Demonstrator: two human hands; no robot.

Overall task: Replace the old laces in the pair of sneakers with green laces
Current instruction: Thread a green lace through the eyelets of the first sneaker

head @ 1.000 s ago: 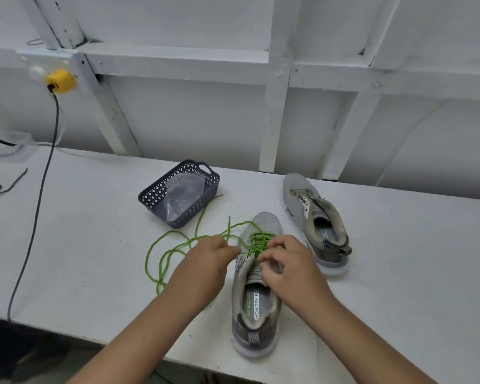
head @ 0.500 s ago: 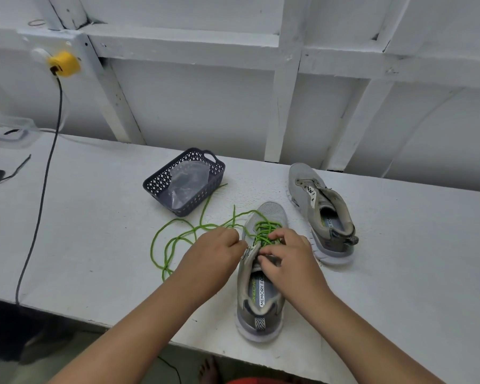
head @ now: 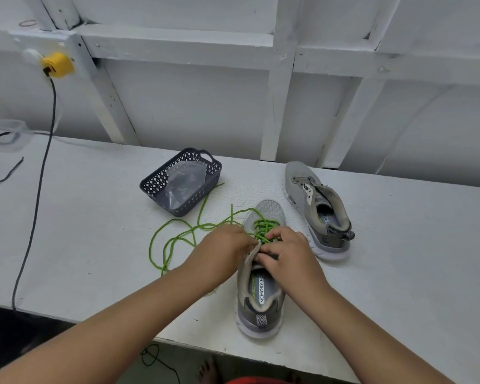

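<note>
Grip: left hand (head: 224,252) and right hand (head: 286,252) pinch the green lace (head: 178,237) at the eyelets, frame centre.
Near sneaker (head: 261,275): lower rows laced, upper rows left.
Far sneaker (head: 317,210): centre-right, laceless, untouched.

Bright green lace (head: 178,239), grey sneakers (head: 263,300), dark blue lattice-patterned basket (head: 155,184), white table (head: 94,231), yellow plug (head: 57,64).

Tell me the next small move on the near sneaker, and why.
Probably pull the green lace through the next eyelet. Both the left hand and right hand are at the eyelets of the near sneaker, only its front rows are laced, and much slack lies loose on the table.
</note>
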